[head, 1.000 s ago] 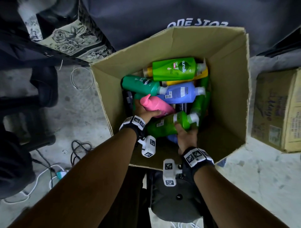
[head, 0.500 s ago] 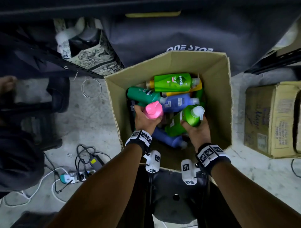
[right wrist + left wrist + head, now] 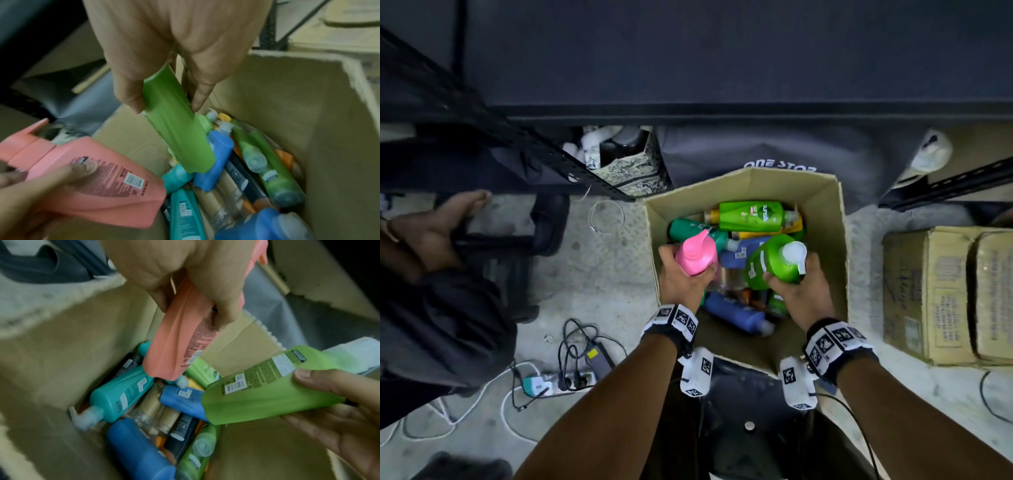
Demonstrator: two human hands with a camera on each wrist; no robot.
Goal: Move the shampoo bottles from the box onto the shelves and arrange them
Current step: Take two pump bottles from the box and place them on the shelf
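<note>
An open cardboard box (image 3: 828, 240) on the floor holds several shampoo bottles lying in a heap: green, teal, blue, yellow. My left hand (image 3: 683, 279) grips a pink bottle (image 3: 695, 255) by its body, cap up, above the box's left side. My right hand (image 3: 796, 291) grips a green bottle with a white cap (image 3: 774, 262) above the box's middle. In the left wrist view the pink bottle (image 3: 185, 340) hangs over the heap, the green bottle (image 3: 261, 391) beside it. In the right wrist view my fingers wrap the green bottle (image 3: 176, 116). The dark shelf (image 3: 688, 102) stands behind the box.
A closed carton (image 3: 941, 294) sits right of the box. On the floor at left lie a power strip (image 3: 565, 378) and cables, with another person's hand (image 3: 431, 233) and dark clothing. A patterned bag (image 3: 626, 161) stands under the shelf frame. A black stool (image 3: 750, 411) is below my arms.
Both hands have lifted their bottles up out of the heap, turning them cap up. The view has pulled back and tilted up, showing the shelf.
</note>
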